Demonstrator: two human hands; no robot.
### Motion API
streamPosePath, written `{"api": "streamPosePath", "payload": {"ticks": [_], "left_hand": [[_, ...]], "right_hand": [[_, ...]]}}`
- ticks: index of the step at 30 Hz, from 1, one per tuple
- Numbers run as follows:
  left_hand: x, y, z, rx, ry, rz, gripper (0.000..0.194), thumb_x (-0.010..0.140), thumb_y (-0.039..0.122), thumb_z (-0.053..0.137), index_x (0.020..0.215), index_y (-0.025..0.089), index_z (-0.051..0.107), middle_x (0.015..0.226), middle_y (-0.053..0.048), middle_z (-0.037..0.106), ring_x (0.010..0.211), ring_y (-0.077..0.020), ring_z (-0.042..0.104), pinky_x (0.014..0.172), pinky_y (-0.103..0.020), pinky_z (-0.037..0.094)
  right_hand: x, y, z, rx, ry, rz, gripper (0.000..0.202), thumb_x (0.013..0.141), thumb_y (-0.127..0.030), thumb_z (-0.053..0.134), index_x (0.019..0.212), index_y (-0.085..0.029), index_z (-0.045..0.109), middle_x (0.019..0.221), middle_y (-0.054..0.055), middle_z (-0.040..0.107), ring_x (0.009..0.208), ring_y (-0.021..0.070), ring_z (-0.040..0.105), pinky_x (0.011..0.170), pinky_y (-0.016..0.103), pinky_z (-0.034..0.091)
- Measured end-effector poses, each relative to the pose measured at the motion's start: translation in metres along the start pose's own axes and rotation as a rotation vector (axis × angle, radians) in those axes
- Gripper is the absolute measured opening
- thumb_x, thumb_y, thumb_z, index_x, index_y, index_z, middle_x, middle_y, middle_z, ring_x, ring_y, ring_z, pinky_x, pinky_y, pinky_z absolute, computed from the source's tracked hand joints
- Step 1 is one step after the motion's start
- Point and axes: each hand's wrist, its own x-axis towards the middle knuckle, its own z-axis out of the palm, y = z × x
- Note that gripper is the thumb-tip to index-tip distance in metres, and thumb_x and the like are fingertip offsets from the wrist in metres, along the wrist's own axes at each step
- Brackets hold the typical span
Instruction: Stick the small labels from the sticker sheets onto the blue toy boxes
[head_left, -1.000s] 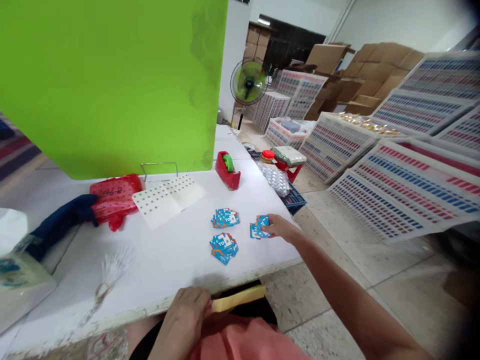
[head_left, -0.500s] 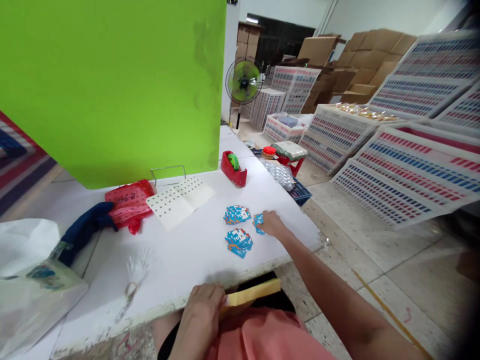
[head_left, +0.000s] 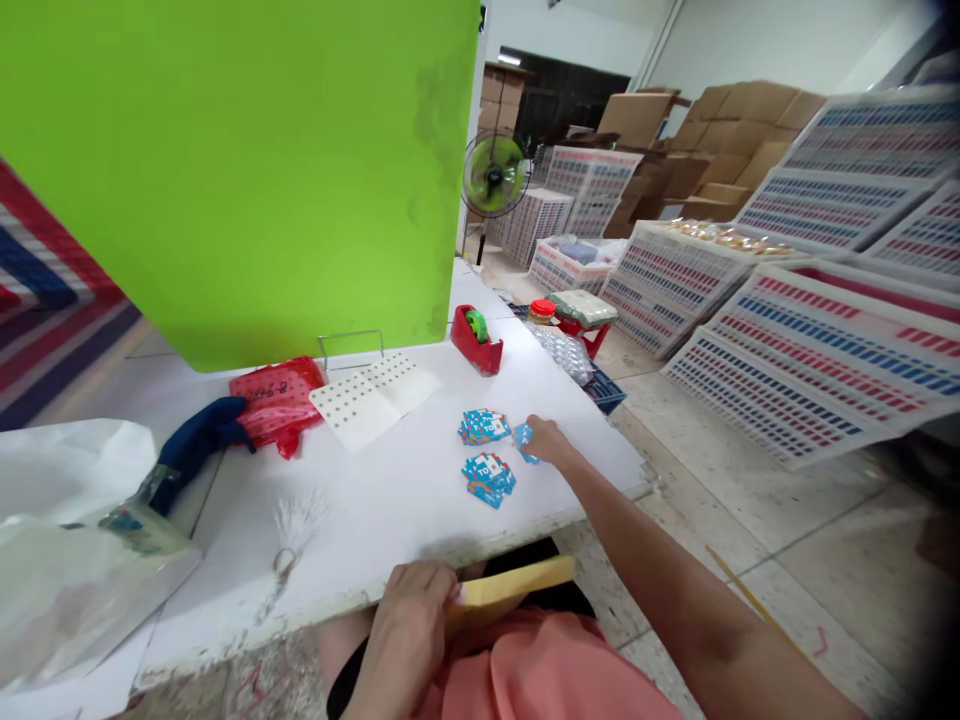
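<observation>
On the white counter point(head_left: 390, 510), blue printed cards point(head_left: 523, 437) lie beside two fanned card piles point(head_left: 484, 427), touched by the right hand point(head_left: 546, 441), its grip unclear; the left hand point(head_left: 416, 608) holds a yellow strip point(head_left: 519, 583).

The bare desk point(head_left: 401, 490) leaves a way through between the white strings point(head_left: 300, 522) and the card piles point(head_left: 489, 480), but the green board point(head_left: 262, 180) walls off the back, the tape dispenser point(head_left: 474, 350) stands beyond those piles, and a plastic bag point(head_left: 75, 570) bulks up on the left.
</observation>
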Motion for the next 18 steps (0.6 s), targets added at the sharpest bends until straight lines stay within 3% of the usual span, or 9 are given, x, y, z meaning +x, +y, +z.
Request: {"api": "streamPosePath", "payload": {"ticks": [9, 18], "left_hand": [[-0.0021, 0.0044, -0.0096, 0.021, 0.018, -0.022, 0.023, 0.088, 0.007, 0.04, 0.081, 0.021, 0.057, 0.082, 0.0, 0.062, 0.079, -0.0182, 0.054, 0.073, -0.03, 0.036], [-0.0015, 0.0047, -0.0086, -0.025, 0.002, -0.019, 0.026, 0.088, 0.007, 0.036, 0.081, 0.02, 0.056, 0.082, -0.001, 0.062, 0.08, -0.0187, 0.054, 0.074, -0.031, 0.037]], "right_hand": [[0.0016, 0.0012, 0.0027, -0.14, 0.019, 0.178, 0.039, 0.088, -0.037, 0.056, 0.121, -0.016, 0.052, 0.124, 0.01, 0.053, 0.107, 0.0241, 0.055, 0.087, 0.045, 0.048], [0.0041, 0.0054, 0.0019, -0.107, 0.017, 0.012, 0.032, 0.089, -0.036, 0.056, 0.112, -0.014, 0.056, 0.107, 0.008, 0.061, 0.093, 0.0197, 0.06, 0.081, 0.04, 0.05]]}}
